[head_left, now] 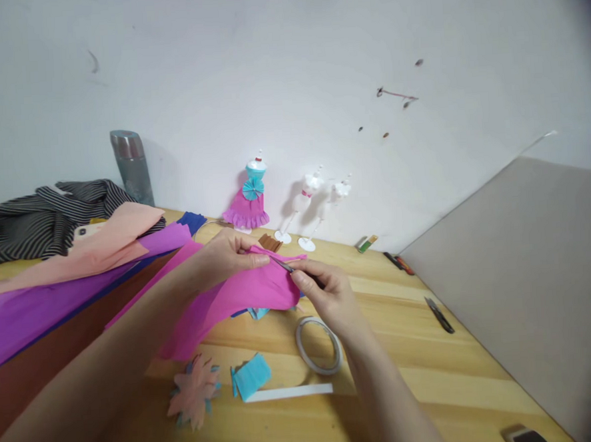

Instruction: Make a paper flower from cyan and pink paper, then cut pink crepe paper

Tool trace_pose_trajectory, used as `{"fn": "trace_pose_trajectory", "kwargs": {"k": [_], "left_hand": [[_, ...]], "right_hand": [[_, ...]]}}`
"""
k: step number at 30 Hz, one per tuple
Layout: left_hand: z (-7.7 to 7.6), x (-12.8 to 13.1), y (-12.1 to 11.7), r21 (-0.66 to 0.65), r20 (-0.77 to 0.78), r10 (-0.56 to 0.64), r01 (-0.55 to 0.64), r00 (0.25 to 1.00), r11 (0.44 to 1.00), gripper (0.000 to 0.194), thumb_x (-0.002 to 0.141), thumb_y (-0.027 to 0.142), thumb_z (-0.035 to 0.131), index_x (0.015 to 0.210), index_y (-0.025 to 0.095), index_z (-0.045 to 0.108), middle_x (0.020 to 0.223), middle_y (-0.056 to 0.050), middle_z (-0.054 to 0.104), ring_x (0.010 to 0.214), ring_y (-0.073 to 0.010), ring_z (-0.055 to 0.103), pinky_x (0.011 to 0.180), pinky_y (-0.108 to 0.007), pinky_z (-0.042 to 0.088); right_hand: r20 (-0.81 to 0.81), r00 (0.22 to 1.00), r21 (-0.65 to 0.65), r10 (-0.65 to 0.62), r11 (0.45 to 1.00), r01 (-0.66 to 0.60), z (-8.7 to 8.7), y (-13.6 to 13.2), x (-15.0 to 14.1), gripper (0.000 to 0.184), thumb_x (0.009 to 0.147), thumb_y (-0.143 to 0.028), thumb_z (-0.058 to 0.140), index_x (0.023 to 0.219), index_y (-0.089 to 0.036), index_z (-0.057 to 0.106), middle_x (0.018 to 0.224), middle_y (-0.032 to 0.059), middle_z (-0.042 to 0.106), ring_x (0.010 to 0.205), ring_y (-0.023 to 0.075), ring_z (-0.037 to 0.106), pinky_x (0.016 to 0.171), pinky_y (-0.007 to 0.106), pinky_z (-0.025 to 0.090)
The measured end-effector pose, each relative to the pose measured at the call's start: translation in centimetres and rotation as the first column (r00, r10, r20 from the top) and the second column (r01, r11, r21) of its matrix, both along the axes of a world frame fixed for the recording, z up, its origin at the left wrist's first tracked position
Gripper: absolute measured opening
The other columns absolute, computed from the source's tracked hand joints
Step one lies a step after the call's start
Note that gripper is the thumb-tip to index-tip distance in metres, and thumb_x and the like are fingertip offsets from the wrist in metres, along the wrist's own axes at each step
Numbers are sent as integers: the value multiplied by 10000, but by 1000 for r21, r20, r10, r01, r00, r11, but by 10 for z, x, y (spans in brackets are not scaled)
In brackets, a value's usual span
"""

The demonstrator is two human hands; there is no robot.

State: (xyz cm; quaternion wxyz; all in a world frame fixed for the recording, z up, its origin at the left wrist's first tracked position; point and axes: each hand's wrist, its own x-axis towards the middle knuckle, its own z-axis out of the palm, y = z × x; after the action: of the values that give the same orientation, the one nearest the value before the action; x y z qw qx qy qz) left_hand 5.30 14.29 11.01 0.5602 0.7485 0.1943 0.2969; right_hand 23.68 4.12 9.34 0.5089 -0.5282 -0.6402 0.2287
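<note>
My left hand (230,255) pinches the top edge of a pink crepe paper sheet (240,294) held above the wooden table (434,366). My right hand (324,292) is closed around a small dark tool (283,266), probably scissors, whose tip meets the paper's edge beside my left fingers. A roll of clear tape (319,345) lies on the table just under my right wrist.
A pink paper flower (194,390), a teal paper scrap (251,376) and a white strip (289,393) lie in front. Purple and peach sheets (78,274), striped cloth (40,220), a steel bottle (132,165), a dressed mini mannequin (249,200), two bare ones (304,204), and a black tool (439,314) surround them.
</note>
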Motion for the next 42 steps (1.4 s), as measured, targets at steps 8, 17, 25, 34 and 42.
{"fn": "trace_pose_trajectory", "kwargs": {"k": [8, 17, 25, 34, 42], "left_hand": [[-3, 1, 0, 22, 0, 18, -18, 1000, 1000, 202, 764, 277, 648, 663, 109, 697, 550, 29, 471, 549, -79, 364, 501, -207, 293], [-2, 0, -2, 60, -107, 43, -36, 993, 998, 219, 734, 310, 678, 769, 107, 754, 632, -11, 595, 626, -109, 473, 552, -213, 359], [-4, 0, 0, 146, -79, 34, -22, 996, 989, 220, 763, 310, 649, 731, 108, 733, 594, 17, 466, 594, -91, 398, 512, -203, 308], [-1, 0, -4, 33, -132, 22, -17, 991, 999, 269, 767, 334, 612, 640, 96, 625, 552, 41, 376, 530, -70, 322, 480, -211, 235], [-1, 0, 0, 15, -69, 37, -36, 997, 999, 236, 746, 343, 628, 667, 121, 640, 579, 20, 499, 558, -94, 437, 503, -210, 333]], "right_hand": [[37, 999, -7, 32, 999, -31, 0, 0, 1, 287, 843, -391, 579, 841, -164, 754, 669, 40, 664, 607, 157, 538, 571, 269, 425], [103, 993, 42, 50, 998, -55, 6, -2, -4, 255, 858, -337, 556, 869, -180, 758, 727, 47, 713, 651, 176, 602, 612, 282, 461], [96, 995, 48, 33, 998, -37, 4, -2, -5, 230, 858, -305, 557, 856, -179, 749, 718, 41, 711, 656, 177, 614, 628, 285, 461], [45, 999, 16, -7, 1000, 7, -1, 1, -7, 248, 852, -313, 549, 853, -177, 756, 731, 39, 712, 661, 174, 599, 624, 277, 459], [1, 1000, 41, -6, 999, 6, -3, 3, -6, 237, 837, -302, 558, 828, -174, 758, 684, 28, 690, 619, 156, 572, 583, 258, 440]]}}
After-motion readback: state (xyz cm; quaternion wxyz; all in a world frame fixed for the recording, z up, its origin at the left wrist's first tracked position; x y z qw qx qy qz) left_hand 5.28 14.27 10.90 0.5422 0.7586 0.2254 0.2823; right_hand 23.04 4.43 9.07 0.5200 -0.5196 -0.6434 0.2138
